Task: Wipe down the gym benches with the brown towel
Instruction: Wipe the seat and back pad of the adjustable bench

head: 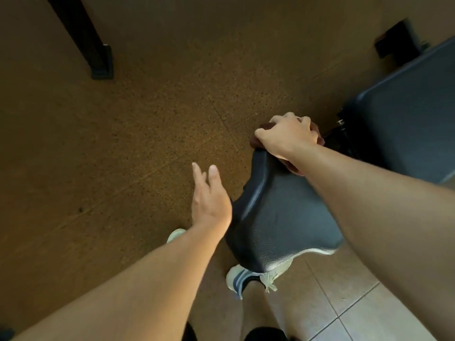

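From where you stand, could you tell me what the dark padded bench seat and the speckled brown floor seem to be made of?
The dark padded bench seat looks like vinyl or faux leather over foam: pebbled grain, soft sheen, rounded edges. The speckled brown floor looks like matte rubber gym tiling, going by its dark flecks and faint seams, though I cannot be sure.

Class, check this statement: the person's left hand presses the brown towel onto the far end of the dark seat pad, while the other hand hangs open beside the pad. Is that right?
Not quite. The head view shows the right hand, not the left, pressing the brown towel onto the far end of the dark seat pad. The left hand is the one hanging open beside the pad. The rest stands.
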Motion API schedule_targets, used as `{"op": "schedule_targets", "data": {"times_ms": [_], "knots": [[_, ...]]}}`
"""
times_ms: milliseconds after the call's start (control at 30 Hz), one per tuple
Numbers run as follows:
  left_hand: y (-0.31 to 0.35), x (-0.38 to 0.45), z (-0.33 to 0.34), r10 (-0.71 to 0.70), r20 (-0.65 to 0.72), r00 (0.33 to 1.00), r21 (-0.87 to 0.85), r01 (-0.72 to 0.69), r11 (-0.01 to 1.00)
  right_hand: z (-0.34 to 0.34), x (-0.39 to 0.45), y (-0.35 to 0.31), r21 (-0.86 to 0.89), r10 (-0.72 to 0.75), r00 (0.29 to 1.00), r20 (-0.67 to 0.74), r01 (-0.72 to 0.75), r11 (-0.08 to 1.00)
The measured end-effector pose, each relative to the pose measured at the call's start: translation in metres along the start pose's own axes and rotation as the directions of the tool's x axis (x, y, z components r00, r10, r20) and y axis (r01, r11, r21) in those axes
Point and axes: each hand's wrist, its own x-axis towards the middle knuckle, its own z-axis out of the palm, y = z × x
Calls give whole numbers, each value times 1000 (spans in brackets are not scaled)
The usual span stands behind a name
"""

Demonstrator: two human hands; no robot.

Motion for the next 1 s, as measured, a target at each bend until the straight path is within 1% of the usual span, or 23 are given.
{"op": "schedule_targets", "data": {"times_ms": [33,100,200,267,300,367,433,467,533,600,633,667,733,800,900,933,1000], "knots": [[-18,8,-18,-19,-26,999,42,20,999,3,-5,-2,-45,-52,999,-6,52,998],[-58,13,-53,-50,-90,995,163,64,985,18,-21,-7,-114,-175,983,-63,167,979],[-96,-4,-84,-59,-115,992,291,91,953,42,-52,-10,-161,-335,930,-154,311,937],[-101,-16,-90,-58,-105,993,295,87,951,52,-70,-6,-177,-407,902,-145,381,908],[-95,-21,-88,-54,-97,994,274,79,959,56,-81,-2,-153,-425,895,-137,405,902],[-71,-30,-77,-40,-92,995,188,57,980,63,-109,4,-30,-425,894,-141,426,904],[-34,-34,-59,7,-63,998,110,0,994,72,-143,11,118,-408,901,-149,426,897],[-14,-36,-49,56,-27,998,98,-53,994,80,-161,16,157,-403,903,-149,424,892],[22,-38,-27,199,69,978,111,-206,972,102,-193,26,151,-375,913,-163,398,905],[51,-38,-2,301,170,938,171,-329,929,118,-213,36,168,-250,948,-198,284,944],[58,-36,6,313,198,929,201,-351,914,124,-216,36,179,-172,962,-211,211,961],[65,-36,16,314,224,923,241,-365,899,126,-215,38,223,-82,978,-194,125,967],[72,-36,35,300,235,925,305,-363,880,121,-203,41,340,65,988,-139,-14,940],[69,-35,49,259,216,941,376,-325,868,114,-188,45,408,147,980,-137,-79,910],[51,-32,63,171,149,974,483,-223,847,103,-166,64,444,193,972,-132,-116,889],[44,-33,69,155,121,980,528,-196,826,100,-157,74,454,201,971,-130,-122,883],[35,-37,76,203,49,978,637,-187,748,94,-137,91,462,196,970,-144,-110,880]]}}
